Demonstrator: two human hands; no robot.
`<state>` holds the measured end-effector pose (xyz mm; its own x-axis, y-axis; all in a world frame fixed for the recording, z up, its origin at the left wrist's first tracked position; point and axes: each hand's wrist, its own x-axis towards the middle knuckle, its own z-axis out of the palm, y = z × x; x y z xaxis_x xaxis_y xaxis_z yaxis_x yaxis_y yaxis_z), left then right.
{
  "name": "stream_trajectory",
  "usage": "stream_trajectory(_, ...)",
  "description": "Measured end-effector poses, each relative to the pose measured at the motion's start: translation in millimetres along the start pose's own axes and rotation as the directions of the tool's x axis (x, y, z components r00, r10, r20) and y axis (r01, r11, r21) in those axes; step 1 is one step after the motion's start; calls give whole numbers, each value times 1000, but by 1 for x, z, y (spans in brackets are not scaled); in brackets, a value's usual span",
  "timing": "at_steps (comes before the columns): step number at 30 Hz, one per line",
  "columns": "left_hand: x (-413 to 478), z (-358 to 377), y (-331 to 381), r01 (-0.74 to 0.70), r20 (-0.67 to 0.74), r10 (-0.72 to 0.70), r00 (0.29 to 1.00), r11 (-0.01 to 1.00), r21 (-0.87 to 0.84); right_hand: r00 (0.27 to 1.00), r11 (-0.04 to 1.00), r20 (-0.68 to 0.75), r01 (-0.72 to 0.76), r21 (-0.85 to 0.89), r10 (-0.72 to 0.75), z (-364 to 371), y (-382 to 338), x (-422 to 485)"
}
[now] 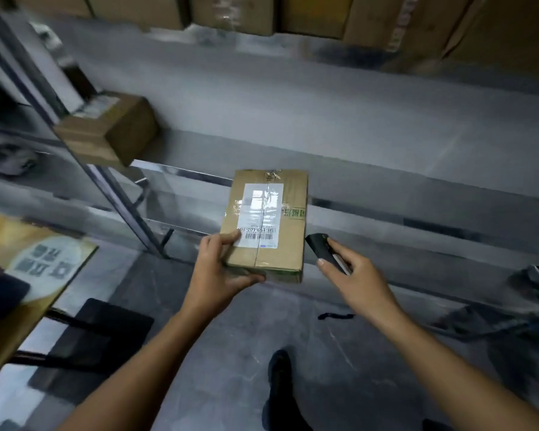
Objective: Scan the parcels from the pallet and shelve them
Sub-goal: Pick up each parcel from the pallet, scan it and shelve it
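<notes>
A small flat cardboard parcel (266, 225) with a white barcode label on top is held in front of me above the floor. My left hand (218, 272) grips its near left corner, thumb on the label and fingers underneath. My right hand (352, 275) holds a black handheld scanner (322, 248) just right of the parcel, its head close to the parcel's right edge. Behind the parcel runs the metal rail of a grey shelf (386, 209).
Another brown box (109, 129) sits at the left end of the shelf by the metal upright (119, 209). Larger cartons (231, 10) line the shelf above. A cardboard sheet (35, 262) lies at left. My foot (280, 387) stands on the grey floor.
</notes>
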<state>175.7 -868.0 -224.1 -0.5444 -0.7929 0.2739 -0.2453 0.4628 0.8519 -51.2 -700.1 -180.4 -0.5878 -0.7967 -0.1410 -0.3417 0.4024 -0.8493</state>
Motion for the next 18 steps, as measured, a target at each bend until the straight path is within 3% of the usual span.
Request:
stream_trajectory(5,62,-41,-41,76,-56,-71,996,993,92,990,996,106,91,-2,-90,48,-26,88)
stream_trajectory(11,131,-77,-76,197,-120,-176,977,960,198,962,995,261,94,-27,-83,95,-61,186)
stream_trajectory(18,197,-106,-112,277,-131,-248,960,908,313,953,997,295,75,-4,-71,137,-93,261)
